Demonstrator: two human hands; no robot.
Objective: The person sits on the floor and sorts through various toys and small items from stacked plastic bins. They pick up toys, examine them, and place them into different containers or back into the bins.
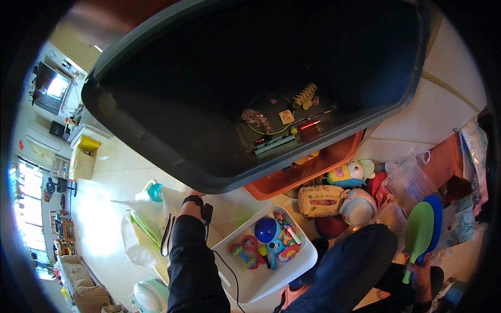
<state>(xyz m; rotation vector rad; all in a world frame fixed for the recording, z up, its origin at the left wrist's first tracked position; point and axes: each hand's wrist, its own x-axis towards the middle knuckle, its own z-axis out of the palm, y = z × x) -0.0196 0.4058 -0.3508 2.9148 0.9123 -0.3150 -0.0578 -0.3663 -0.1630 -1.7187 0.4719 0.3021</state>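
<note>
Left hand (194,199) under the rim of the big dark bin (156,141), grip hidden, cannot tell if clamped; right hand (420,268) closed round green and blue paddles (420,229); tilt slowly, keeping loose bits over the white tray (308,255)

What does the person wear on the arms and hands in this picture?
The left forearm is covered by a long dark sleeve. A black strap with a small black device sits at the left wrist, and a thin black cable runs down from it. The left hand is hidden behind the bin. The right hand looks bare; no sleeve shows there.
</note>
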